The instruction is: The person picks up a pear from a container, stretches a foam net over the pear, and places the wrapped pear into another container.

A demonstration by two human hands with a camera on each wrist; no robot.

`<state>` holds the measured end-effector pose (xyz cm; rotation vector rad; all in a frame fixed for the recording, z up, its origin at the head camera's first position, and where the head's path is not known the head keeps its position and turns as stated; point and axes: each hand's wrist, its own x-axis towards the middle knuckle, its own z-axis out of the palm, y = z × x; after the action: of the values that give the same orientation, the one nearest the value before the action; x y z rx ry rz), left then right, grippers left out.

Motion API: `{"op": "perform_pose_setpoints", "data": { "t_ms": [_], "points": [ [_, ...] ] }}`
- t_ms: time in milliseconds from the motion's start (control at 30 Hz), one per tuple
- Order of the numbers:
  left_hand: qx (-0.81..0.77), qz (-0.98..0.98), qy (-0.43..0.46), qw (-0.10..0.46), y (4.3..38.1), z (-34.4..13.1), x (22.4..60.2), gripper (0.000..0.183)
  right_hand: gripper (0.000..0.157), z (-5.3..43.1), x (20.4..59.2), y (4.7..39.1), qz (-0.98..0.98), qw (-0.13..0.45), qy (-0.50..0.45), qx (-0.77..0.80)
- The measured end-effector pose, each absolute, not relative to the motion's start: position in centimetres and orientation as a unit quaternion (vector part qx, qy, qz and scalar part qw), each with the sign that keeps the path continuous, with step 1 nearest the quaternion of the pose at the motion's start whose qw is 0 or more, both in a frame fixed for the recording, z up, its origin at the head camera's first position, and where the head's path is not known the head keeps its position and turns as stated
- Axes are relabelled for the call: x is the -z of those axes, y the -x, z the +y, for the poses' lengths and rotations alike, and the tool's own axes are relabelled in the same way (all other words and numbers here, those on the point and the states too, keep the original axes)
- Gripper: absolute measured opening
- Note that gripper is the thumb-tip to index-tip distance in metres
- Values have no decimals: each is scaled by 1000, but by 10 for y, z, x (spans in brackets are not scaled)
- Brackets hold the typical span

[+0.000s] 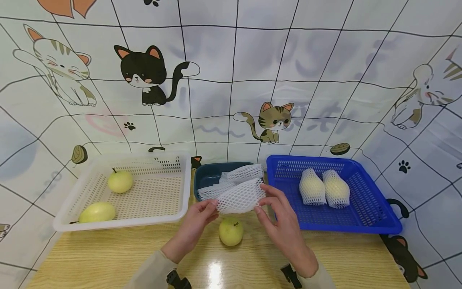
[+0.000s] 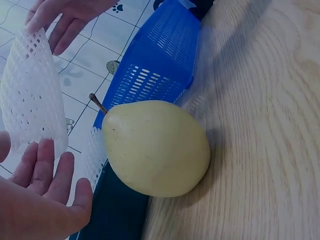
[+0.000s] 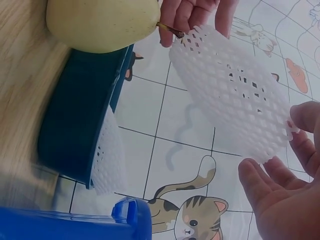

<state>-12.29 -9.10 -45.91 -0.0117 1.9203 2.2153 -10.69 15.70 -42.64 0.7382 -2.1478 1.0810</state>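
Observation:
A white foam fruit net is stretched flat between both hands, raised over the front of a dark green bin. My left hand pinches its left end between thumb and fingers. At the other end, my right hand grips the edge with thumb and forefinger, the net hanging between the hands in the right wrist view. Just below, a bare yellow-green pear stands on the table, stem up. Its whole side shows in the left wrist view, where the pear appears close to the camera.
More foam nets lie in the dark green bin. To the left, a white basket holds two bare pears. A blue basket at right holds two netted pears. A cat-print sheet hangs behind.

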Motion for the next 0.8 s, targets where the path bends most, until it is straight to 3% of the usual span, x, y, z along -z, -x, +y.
{"op": "perform_pose_setpoints", "data": {
  "t_ms": [500,800],
  "points": [
    [-796,596,35,96,126,-88,462,22,20,161,431,103,-813,263,-294,-427],
    [-831,548,22,93,126,-89,464,11,34,165,433,104,-796,244,-314,-456]
  ]
}}
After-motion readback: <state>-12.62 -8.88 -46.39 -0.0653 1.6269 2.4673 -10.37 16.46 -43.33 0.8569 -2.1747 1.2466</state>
